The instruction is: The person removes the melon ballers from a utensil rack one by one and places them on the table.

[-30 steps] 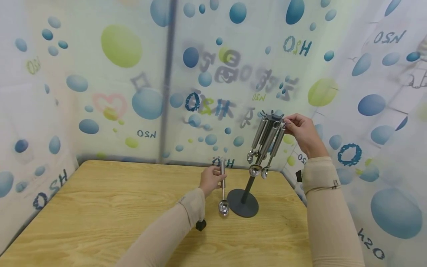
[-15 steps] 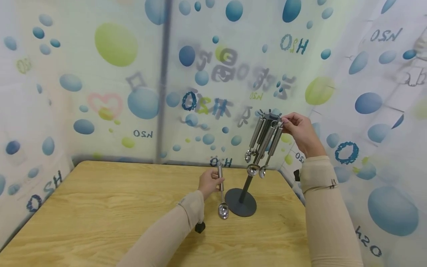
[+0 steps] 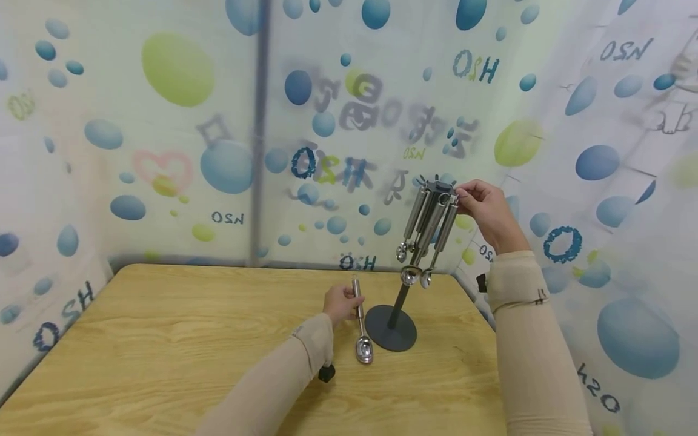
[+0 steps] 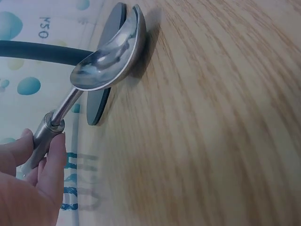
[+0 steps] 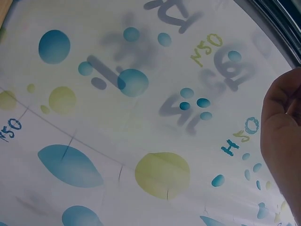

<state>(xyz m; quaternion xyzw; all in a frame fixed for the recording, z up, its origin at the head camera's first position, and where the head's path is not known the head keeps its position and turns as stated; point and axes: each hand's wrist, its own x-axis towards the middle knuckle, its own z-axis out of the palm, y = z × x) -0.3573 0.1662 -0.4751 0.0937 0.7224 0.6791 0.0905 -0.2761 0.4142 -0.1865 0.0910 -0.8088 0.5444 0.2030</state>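
The wood-grain surface (image 3: 180, 339) spreads out to the left of the left hand (image 3: 339, 304), whose beige sleeve (image 3: 267, 387) crosses its near part, a small black object (image 3: 326, 373) under the cuff. That hand's thumb and fingers are closed in a pinch around the thick handle of a steel scoop (image 4: 96, 70); the bowl points down toward the person, low over the wood, though whether it touches is hard to tell. Just right of this hand stands a dark utensil stand (image 3: 402, 298) on its round base (image 3: 400, 336), with steel spoons (image 3: 434, 223) hanging from its hooked top, between the two hands. The right hand (image 3: 489, 217), higher up, pinches with bent fingers at the top's right edge; whether on a hook or a handle end is unclear. Bubble-printed sheeting (image 3: 229, 109) stands beyond both hands.
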